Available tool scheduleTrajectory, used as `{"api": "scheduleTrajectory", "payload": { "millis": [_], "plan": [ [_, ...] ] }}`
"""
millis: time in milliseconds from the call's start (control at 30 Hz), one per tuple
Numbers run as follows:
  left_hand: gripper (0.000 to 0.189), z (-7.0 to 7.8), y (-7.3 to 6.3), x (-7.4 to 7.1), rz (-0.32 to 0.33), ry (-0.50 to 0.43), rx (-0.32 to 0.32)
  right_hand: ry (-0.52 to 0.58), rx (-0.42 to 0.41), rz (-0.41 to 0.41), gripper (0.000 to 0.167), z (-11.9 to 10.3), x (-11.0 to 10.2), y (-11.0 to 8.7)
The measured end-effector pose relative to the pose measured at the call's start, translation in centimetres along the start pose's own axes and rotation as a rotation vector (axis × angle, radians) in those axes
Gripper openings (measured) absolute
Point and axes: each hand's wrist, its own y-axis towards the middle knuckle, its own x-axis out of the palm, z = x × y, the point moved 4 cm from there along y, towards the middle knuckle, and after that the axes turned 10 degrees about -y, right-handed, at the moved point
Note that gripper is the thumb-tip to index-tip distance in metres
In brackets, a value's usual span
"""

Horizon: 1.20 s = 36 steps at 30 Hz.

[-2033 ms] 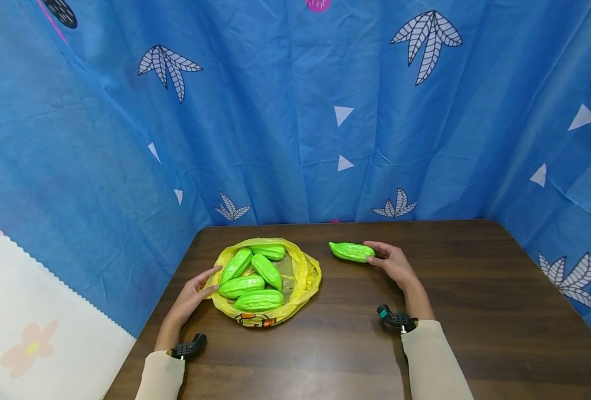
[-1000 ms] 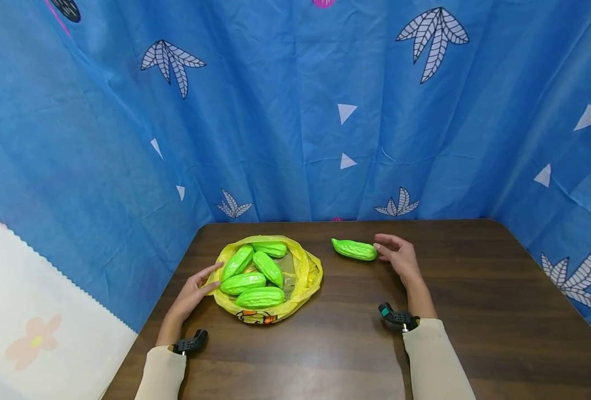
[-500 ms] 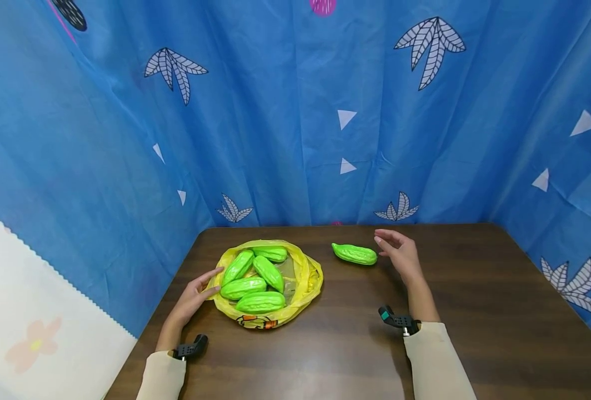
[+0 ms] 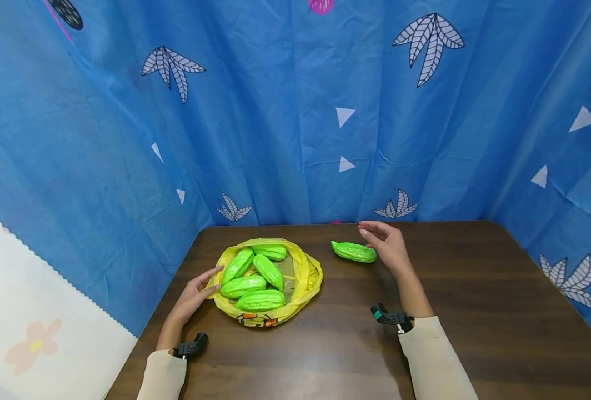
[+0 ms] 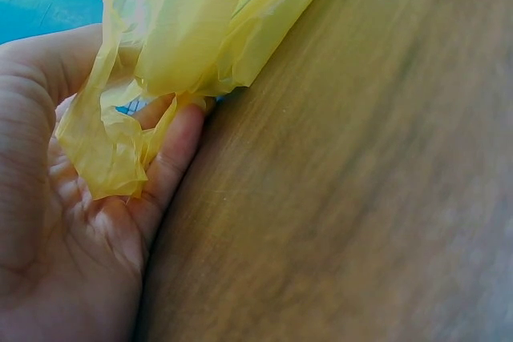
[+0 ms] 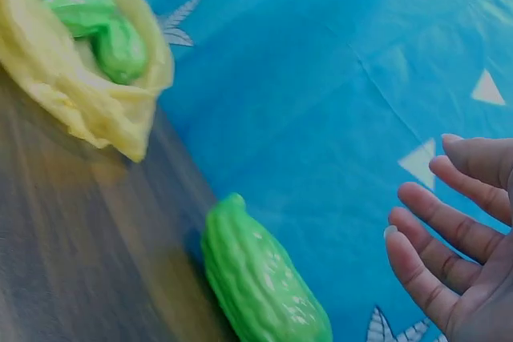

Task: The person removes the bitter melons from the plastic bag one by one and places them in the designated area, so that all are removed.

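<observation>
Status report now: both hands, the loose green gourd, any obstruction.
Left hand open, touching yellow bag rim. Right hand open, raised beside loose gourd, not touching it. Gourd lies flat on table; nothing between it and bag.

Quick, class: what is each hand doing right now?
Left hand: open, touching the yellow plastic bag.
Right hand: open, empty, beside the lone bitter gourd.

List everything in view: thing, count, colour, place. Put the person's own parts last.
Gourds in bag: five, bright green, inside the yellow bag.
Lone gourd: one, bright green, on the table right of the bag.
Plastic bag: one, yellow, on the table's left part.
Table: one, dark brown wood.
Curtain: blue, with leaf and triangle prints, behind and beside the table.
Left hand: touches the bag's left edge.
Right hand: open, just above and beside the lone gourd, holding nothing.
</observation>
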Motion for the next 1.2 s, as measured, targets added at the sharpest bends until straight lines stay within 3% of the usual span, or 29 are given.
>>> {"api": "scheduleTrajectory", "payload": {
  "millis": [267,433,1200],
  "plan": [
    [0.054,0.1,-0.1,0.0,0.009,0.01,0.003,0.008,-0.08,-0.104,0.035,-1.3,2.7,-0.4],
    [0.054,0.2,-0.2,0.0,-0.001,0.002,0.006,-0.045,-0.084,-0.169,0.032,-1.7,4.8,-1.3],
    [0.054,0.0,0.0,-0.2,-0.024,-0.008,0.008,-0.122,-0.246,-0.367,0.03,-4.5,13.1,-5.5]
  ]
}}
